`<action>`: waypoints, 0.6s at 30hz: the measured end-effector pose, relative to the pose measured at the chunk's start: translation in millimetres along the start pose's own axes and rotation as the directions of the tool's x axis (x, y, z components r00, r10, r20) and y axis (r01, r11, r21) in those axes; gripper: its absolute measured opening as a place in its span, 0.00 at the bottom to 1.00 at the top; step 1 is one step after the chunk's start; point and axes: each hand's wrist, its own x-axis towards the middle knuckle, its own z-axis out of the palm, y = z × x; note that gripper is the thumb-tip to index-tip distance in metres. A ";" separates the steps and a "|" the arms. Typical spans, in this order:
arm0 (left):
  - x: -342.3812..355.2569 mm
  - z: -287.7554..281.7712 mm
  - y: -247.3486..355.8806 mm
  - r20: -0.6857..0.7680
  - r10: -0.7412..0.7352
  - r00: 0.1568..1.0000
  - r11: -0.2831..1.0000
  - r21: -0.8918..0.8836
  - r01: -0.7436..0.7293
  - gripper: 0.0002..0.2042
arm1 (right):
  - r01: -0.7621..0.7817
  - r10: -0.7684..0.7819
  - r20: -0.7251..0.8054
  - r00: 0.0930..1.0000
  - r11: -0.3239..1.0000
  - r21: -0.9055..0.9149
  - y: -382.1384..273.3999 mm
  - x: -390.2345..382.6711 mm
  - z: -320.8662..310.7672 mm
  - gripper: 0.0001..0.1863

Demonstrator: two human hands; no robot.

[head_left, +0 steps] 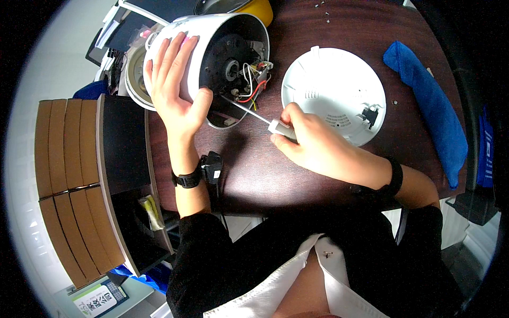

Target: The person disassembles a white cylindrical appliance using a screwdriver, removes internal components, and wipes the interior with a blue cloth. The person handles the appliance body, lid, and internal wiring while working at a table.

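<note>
A white rice cooker body (pixel 189 58) lies on its side, its opened underside turned to the right. Inside it I see a dark metal base and loose white, red and yellow wires (pixel 253 85). My left hand (pixel 177 79) steadies the body, fingers spread over its wall and thumb near the rim. In my right hand (pixel 307 135) is a screwdriver (pixel 277 127) with a light handle. Its shaft slants up and left into the lower part of the opening; the tip is hard to make out. Beside the right hand rests a round white bottom cover (pixel 333 79) with vent slots and a black socket.
A folded blue cloth (pixel 427 108) lies at the right of the dark wooden table (pixel 249 175). Several small screws (pixel 322 6) are scattered at the far edge. Behind the cooker stands a yellow pot (pixel 258 9). Brown boxes (pixel 74 185) sit at the left.
</note>
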 end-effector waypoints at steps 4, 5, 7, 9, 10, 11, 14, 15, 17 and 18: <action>-1.3 -1.5 -1.2 0.001 -0.007 1.000 1.000 0.007 0.007 0.32 | -0.010 0.011 0.023 1.000 0.999 -0.034 -4.2 0.7 -0.5 0.15; -0.7 -1.2 -0.7 0.002 -0.006 1.000 1.000 0.005 0.006 0.32 | -0.011 0.013 0.026 1.000 0.999 -0.051 -4.1 0.3 0.4 0.15; 0.4 -0.5 0.4 0.002 -0.004 1.000 1.000 0.001 0.004 0.32 | 0.000 0.002 0.024 1.000 0.998 -0.057 -3.7 -0.6 1.5 0.15; 0.1 -0.3 0.4 0.003 -0.004 1.000 1.000 0.000 0.004 0.32 | 0.026 -0.025 0.013 1.000 0.999 -0.034 -3.0 -1.2 2.9 0.16; 0.0 -0.1 0.2 0.004 -0.004 1.000 1.000 -0.002 0.004 0.32 | 0.034 -0.035 -0.003 0.999 0.999 -0.025 -2.3 -1.0 4.1 0.15; -0.1 0.0 -0.1 0.003 -0.003 1.000 1.000 -0.003 0.003 0.32 | 0.043 -0.043 -0.018 0.999 0.999 -0.015 -1.7 -0.9 5.8 0.15; -0.3 0.1 -0.9 -0.001 0.002 1.000 1.000 -0.009 -0.002 0.32 | -0.027 0.028 -0.017 0.999 0.998 0.059 -3.3 -0.5 3.9 0.15; -0.3 0.1 -0.6 -0.003 0.003 1.000 1.000 -0.012 -0.003 0.32 | -0.064 0.065 -0.006 0.998 0.994 0.091 -3.9 -0.1 2.8 0.14; -0.4 -0.3 -0.4 -0.005 0.006 1.000 1.000 -0.014 -0.006 0.32 | -0.068 0.072 -0.034 0.997 0.991 0.113 -0.4 -0.3 4.8 0.14; -0.3 -0.4 -0.7 -0.005 0.008 1.000 1.000 -0.013 -0.008 0.32 | -0.069 0.076 -0.048 0.996 0.990 0.124 0.9 -0.5 5.4 0.13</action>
